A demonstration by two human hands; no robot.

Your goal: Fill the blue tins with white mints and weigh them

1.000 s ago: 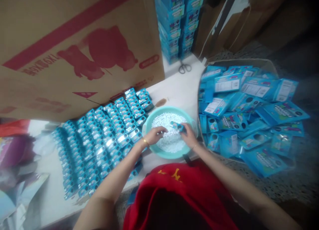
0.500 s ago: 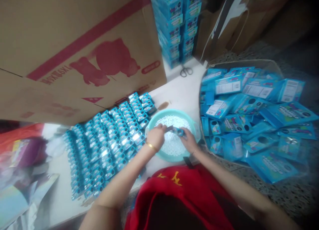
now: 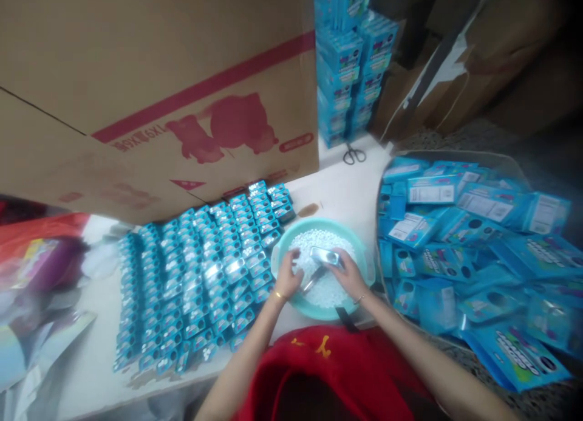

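Observation:
A teal basin point(image 3: 359, 254) full of small white beads point(image 3: 328, 287) stands on the white table in front of me. Both hands work over it. My right hand point(image 3: 348, 275) grips a small blue box with a clear window point(image 3: 325, 256) above the beads. My left hand point(image 3: 289, 278) is closed at the basin's left side, its fingers pinching a thin flap-like piece that I cannot make out. Left of the basin lie several rows of the same small blue boxes point(image 3: 200, 269).
A big cardboard carton with red print point(image 3: 159, 93) leans over the table's back. Stacked blue cartons point(image 3: 353, 62) and scissors point(image 3: 354, 155) are behind. A bin of flat blue packs point(image 3: 473, 239) fills the right. Plastic bags point(image 3: 31, 275) lie at the left.
The view has tilted up and shifted. My right hand has turned the small box so its window faces up; my left hand drew back from the box to the basin's left side.

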